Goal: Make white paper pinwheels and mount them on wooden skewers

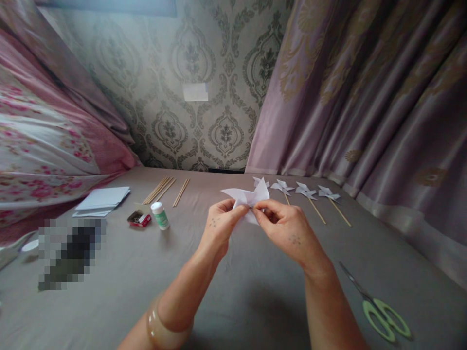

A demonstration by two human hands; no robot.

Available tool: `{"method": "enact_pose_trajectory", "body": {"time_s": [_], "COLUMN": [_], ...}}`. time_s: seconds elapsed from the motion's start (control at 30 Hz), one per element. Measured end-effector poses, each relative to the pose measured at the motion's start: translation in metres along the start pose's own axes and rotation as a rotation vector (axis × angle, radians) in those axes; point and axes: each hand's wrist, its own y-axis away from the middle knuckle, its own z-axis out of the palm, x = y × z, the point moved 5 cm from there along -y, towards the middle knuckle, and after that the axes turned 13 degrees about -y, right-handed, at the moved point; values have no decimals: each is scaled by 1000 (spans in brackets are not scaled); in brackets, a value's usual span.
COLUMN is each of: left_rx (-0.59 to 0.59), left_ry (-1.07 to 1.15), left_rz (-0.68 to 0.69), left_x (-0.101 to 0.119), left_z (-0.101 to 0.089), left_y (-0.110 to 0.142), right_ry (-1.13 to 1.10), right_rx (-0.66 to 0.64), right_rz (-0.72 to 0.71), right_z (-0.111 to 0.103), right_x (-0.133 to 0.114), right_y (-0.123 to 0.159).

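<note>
In the head view, both your hands are up in the mid., above the grey cloth. Your L hand is pinching 1 white paper pinwheel w/ thumb & fingers, on its L side. Your R hand is pinching it too, fingertips close together near its mid. You can't see the low part well, as your fingers cover some of it. You've 1 bangle on your L arm, cut off at the bottom edge.

Past your R hand are 4 small pinwheels in a row. 3 show a stick; the one at the L end is part hid behind yours, so you can't tell if it has one.

On the L side: 1 pile of white paper, no. of sheets hard to tell. Next, loose sticks in 2 bunches; the L one is too packed to count, the R one looks like 2. Near them, 1 red box, open, w/ tiny dark bits, too small to count, & 1 white bottle w/ a green label, upright. 1 dark thing is all blurry squares, so you can't tell what it is. 1 pair of scissors, green handles, lies low on the R.

On the wall: 1 pale paper slip.
</note>
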Motion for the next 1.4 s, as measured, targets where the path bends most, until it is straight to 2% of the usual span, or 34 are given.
{"method": "enact_pose_trajectory", "body": {"time_s": [0.13,0.23,0.7,0.83,1.0,1.13,1.4], "left_rx": [-14,-8,17,-18,-105,-164,-221], "left_ry": [-1,-17,-56,-81,-98,-138,-144], "left_rz": [4,6,61,66,19,1,34], "left_x": [0,0,-1,2,5,7,14], "left_z": [2,2,2,1,-1,-3,-3], "left_y": [0,1,0,0,-1,0,3], "right_ry": [10,35,230,167,38,11,21], "right_rx": [52,75,88,63,-73,-127,-103], "right_rz": [-48,-29,3,24,16,9,-2], "right_z": [1,2,5,2,-2,-2,-4], "right_x": [-2,-1,-11,-9,-7,-6,-8], "right_y": [-1,-1,1,2,6,7,8]}}
